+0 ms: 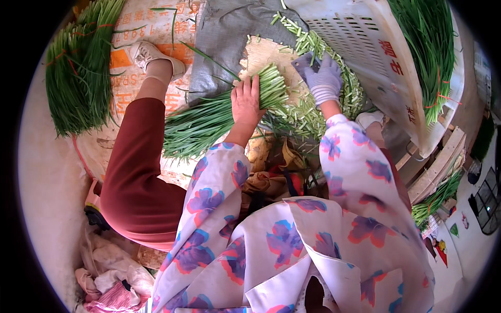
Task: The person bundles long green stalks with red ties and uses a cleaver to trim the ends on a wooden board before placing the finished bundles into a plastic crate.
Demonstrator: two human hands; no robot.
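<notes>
A loose bunch of garlic chives [201,125] lies across the work surface, green leaves to the left and pale stem ends to the right. My bare left hand [247,100] presses down over it near the stems, fingers curled round the top. Just right of the stem ends, my right hand [323,78], in a pale grey glove, grips a knife with a broad metal blade [301,65]; the glove hides its handle. Short cut stem pieces [312,121] are heaped below and around this hand, partly on a worn wooden board [261,51].
Tied chive bundles [83,68] lie at the far left on printed sacking [136,31]. A white plastic crate [360,57] stands tilted at the right, beside more tied chives [425,52]. Grey cloth [222,47] covers part of the surface. A wooden crate [438,161] sits farther right.
</notes>
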